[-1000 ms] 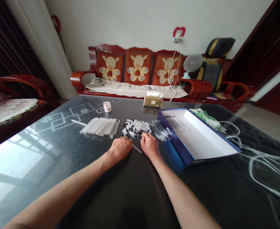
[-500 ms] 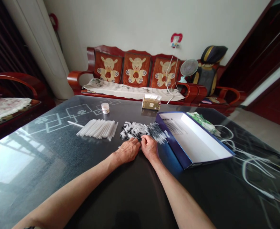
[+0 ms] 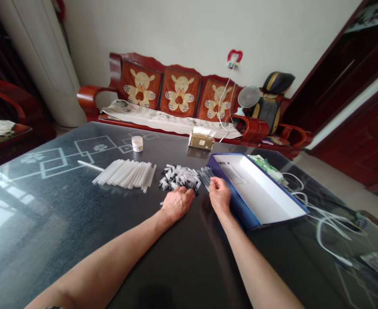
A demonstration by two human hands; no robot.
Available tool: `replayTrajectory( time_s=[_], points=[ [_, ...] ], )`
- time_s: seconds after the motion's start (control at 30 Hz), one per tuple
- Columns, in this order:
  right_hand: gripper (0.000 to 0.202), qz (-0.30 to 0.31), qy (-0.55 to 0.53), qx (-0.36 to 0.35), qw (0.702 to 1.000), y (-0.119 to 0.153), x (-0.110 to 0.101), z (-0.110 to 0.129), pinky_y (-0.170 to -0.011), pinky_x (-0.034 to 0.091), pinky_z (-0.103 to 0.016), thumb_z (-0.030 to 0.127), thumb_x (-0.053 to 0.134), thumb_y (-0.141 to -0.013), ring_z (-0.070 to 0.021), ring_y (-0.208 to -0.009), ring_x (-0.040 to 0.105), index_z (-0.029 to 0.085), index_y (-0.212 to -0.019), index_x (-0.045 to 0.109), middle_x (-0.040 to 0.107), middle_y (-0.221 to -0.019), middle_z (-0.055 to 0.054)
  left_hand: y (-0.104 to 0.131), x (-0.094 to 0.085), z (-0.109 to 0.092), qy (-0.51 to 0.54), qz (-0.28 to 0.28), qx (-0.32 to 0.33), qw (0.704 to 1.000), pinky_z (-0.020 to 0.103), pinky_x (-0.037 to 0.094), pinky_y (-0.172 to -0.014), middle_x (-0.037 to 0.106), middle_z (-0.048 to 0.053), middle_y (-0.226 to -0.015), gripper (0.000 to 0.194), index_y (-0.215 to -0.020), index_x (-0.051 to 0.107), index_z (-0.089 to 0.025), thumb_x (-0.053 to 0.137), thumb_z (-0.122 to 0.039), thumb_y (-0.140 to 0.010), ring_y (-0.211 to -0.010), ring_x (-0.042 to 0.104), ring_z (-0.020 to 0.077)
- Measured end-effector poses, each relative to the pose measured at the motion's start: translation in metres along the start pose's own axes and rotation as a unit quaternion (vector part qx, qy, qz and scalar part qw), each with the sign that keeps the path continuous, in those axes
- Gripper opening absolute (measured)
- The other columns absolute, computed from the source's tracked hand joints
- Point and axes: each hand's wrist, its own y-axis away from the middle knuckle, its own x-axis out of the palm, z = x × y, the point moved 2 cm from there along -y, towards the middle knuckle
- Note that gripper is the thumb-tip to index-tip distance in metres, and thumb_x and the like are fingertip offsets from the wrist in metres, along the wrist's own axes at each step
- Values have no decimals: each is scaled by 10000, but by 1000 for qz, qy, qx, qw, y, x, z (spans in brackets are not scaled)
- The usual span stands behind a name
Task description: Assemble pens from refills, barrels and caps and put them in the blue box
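A heap of small clear-and-white pen caps with black parts lies on the dark table. My left hand rests at the near edge of this heap, fingers curled down among the caps; what they hold, if anything, is hidden. To the right, my right hand has its thumb and fingers pinched at the near ends of a row of thin pen refills, beside the box wall. On the left lies a row of whitish translucent pen barrels, with a single pale barrel apart at its far left.
A blue box with white inside stands at the right, several thin refills in its far end. Behind are a small paper cup and a tissue box. White cables lie right of the box.
My right hand has moved right, away from my left hand, to the refills. My left hand stays by the caps. The view has shifted slightly.
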Motion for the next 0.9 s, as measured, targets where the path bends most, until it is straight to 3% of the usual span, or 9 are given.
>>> replayTrajectory(
  time_s=[0.1,0.2,0.33,0.6,0.73,0.8,0.87,0.9],
  points=[
    [170,112,149,-76,980,-18,-4,-1,-782,471,-278,191,544,-786,-170,-756,620,160,-844,701,674,-810,-68,-2,-2,1,7,-3,-8,1000,314,507,-712,637,72,-917,342,-1034,618,-212,324,-379,-986,-896,627,234],
    [137,168,263,-111,944,-25,-3,5,-748,457,-273,275,608,-806,-173,-764,622,182,-798,708,662,-810,-65,-3,-5,4,16,-1,-15,1000,303,501,-731,643,77,-925,343,-1027,620,-203,327,-376,-985,-913,627,228],
    [180,206,335,-77,916,-28,2,18,-674,462,-280,338,633,-806,-189,-757,650,194,-740,719,684,-865,-95,-5,-9,10,23,-7,-31,999,310,498,-750,651,91,-947,356,-1021,627,-196,324,-379,-985,-920,630,233],
    [66,235,366,0,900,-47,21,30,-642,506,-335,129,668,-653,-280,-728,700,118,-669,731,699,-683,-191,-5,-12,15,36,-27,-28,999,310,490,-762,662,80,-927,349,-1111,610,-226,333,-396,-984,-901,631,226],
    [106,223,352,3,909,-50,10,33,-651,510,-335,156,620,-680,-279,-741,701,121,-640,712,707,-697,-191,-5,-11,16,38,-46,-31,998,297,479,-756,653,74,-916,350,-1082,612,-219,327,-399,-987,-886,627,216],
    [130,209,291,11,933,-48,0,33,-632,502,-306,194,600,-712,-248,-727,693,145,-631,690,707,-681,-146,-6,-10,17,35,-64,-28,997,289,472,-746,648,72,-918,347,-1052,612,-207,323,-390,-989,-889,621,215],
    [98,191,109,67,973,-44,-9,30,-560,480,-258,243,616,-720,-197,-663,672,166,-693,669,698,-657,-82,-6,-9,17,33,-81,-21,996,285,466,-739,642,75,-925,342,-1028,607,-193,319,-373,-990,-900,614,217],
    [101,187,-21,108,976,-40,-11,28,-517,462,-233,268,636,-713,-172,-627,656,176,-747,658,695,-658,-52,-6,-8,17,32,-87,-19,995,286,464,-741,640,77,-928,340,-1021,605,-186,318,-366,-990,-906,609,218]
  ],
)
